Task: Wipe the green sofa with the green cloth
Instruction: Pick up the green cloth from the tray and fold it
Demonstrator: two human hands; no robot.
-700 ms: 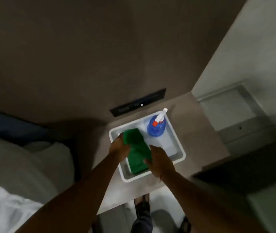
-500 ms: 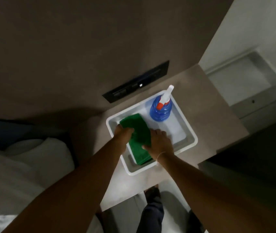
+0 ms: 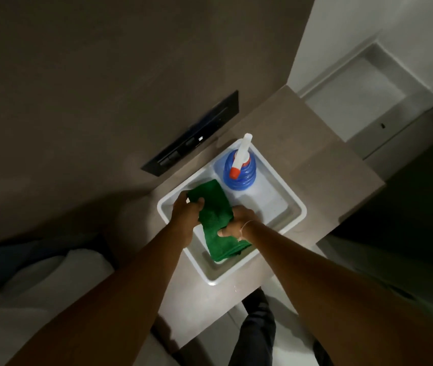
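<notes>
A folded green cloth lies in the left half of a white tray on a narrow brown side table. My left hand grips the cloth's left edge, thumb on top near its far end. On the cloth's right edge, nearer me, my right hand is closed with fingers curled round it. The cloth's near end hangs loose below my hands, just above the tray floor. No green sofa is in view.
A blue spray bottle with a white nozzle and red tip stands in the tray's far corner, close to the cloth. A black switch panel is set in the brown wall behind. White bedding lies at the left. My legs stand below the table edge.
Both hands have tightened on the cloth, which has bunched between them and risen a little from the tray. The camera has tilted, so the tray sits higher in view.
</notes>
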